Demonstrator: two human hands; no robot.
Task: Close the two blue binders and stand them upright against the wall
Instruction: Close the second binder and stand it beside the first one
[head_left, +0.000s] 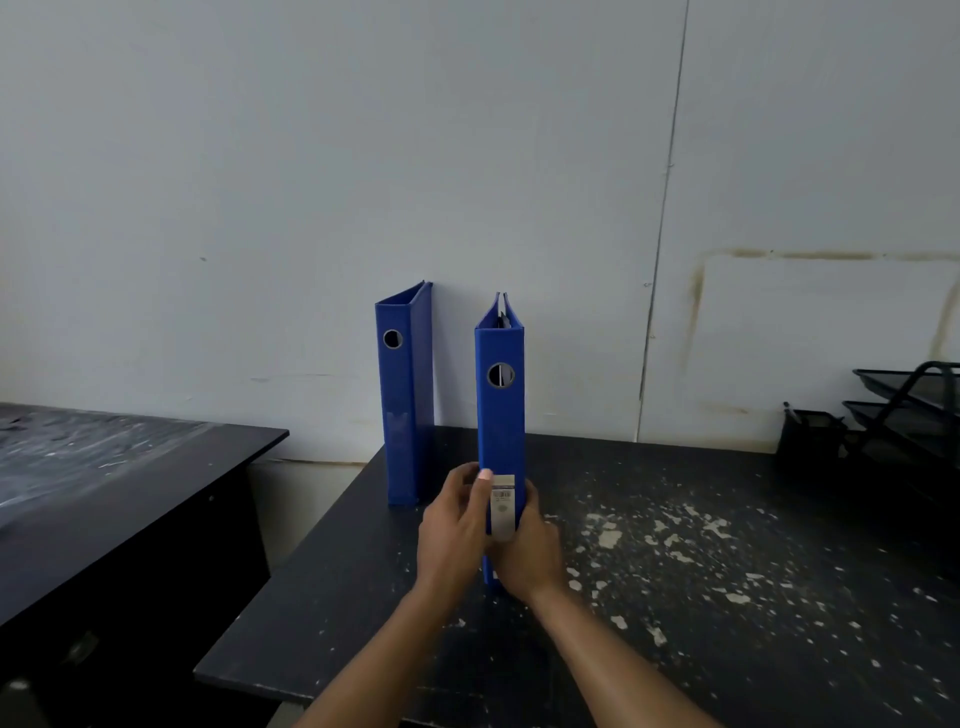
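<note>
Two blue binders are closed and upright on a black desk (675, 597). The left binder (404, 395) stands at the desk's back left corner, touching the white wall (311, 182), spine with a round hole facing me. The right binder (500, 431) stands nearer to me, apart from the wall, with a white label low on its spine. My left hand (457, 535) grips its left side and my right hand (530, 556) its right side, both near the bottom. Its lower edge is hidden behind my hands.
A black mesh pen holder (810, 434) and a black stacked letter tray (909, 410) stand at the desk's far right by the wall. A second dark desk (104, 483) sits to the left across a gap. The desk top is flecked with white paint.
</note>
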